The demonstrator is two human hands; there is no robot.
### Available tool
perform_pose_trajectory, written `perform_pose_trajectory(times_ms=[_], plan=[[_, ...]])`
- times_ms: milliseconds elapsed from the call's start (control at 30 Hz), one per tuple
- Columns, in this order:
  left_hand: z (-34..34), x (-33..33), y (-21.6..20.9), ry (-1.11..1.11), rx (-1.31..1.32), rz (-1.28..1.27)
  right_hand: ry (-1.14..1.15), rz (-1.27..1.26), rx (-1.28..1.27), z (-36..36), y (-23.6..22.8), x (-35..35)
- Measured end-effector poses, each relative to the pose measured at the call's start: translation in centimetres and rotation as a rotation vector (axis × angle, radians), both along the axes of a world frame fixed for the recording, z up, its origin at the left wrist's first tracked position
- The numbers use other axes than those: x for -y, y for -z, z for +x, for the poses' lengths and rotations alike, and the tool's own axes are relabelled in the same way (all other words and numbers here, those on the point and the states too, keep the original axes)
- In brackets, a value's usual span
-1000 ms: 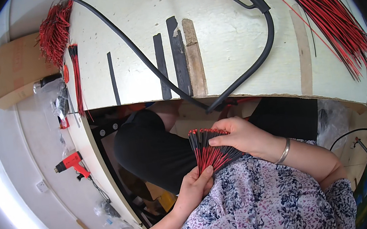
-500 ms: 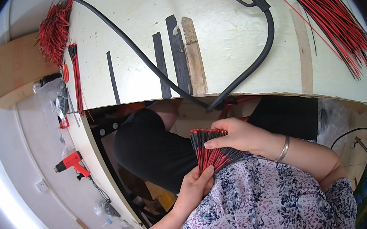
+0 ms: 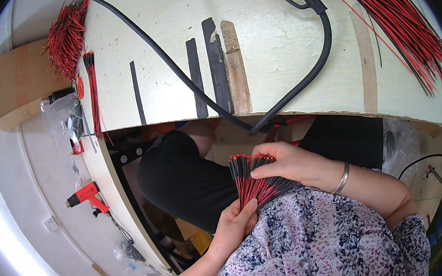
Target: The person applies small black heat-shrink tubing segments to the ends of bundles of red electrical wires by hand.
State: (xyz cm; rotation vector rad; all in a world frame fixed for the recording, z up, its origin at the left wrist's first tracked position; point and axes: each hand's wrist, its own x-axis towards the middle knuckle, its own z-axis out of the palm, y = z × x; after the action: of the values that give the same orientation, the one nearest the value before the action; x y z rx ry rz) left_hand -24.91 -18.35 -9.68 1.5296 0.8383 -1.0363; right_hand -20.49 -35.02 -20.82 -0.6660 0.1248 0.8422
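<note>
Over my lap I hold a fanned bundle of red and black wires (image 3: 253, 187), its dark ends tipped in orange-red and pointing toward the table. My left hand (image 3: 236, 224) is closed round the lower part of the bundle, thumb pressed on top. On the right side of the fan, my right hand (image 3: 283, 161) pinches the wires just below their tips, thumb in front and fingers behind. The wires' lower ends are hidden by my left hand and the patterned shirt.
On the white table (image 3: 165, 30) lie a large pile of red and black wires (image 3: 393, 20), a tangled red bunch (image 3: 65, 41) and a thin bundle (image 3: 92, 92). A thick black cable (image 3: 326, 55) from a red tool loops past the table edge. A red heat gun (image 3: 87, 196) lies at left.
My right hand has shifted slightly along the fan, and a gap has opened between the wire tips at its left. My left hand keeps its grip in the same place.
</note>
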Motion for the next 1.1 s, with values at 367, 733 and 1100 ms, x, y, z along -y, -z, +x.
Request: perform_pose_trajectory(times_ms=[367, 733, 1100], plan=[[-0.1, -0.2, 0.3, 0.014, 0.003, -0.012, 0.045, -0.042, 0.024, -0.2, 0.4, -0.3], [0.0, 0.0, 0.1, 0.037, -0.001, -0.029, -0.039, -0.066, -0.013, 0.9, 0.0, 0.4], [-0.3, -0.1, 0.2, 0.046, 0.002, -0.028, -0.077, -0.042, 0.067, 0.5, 1.0, 0.2]])
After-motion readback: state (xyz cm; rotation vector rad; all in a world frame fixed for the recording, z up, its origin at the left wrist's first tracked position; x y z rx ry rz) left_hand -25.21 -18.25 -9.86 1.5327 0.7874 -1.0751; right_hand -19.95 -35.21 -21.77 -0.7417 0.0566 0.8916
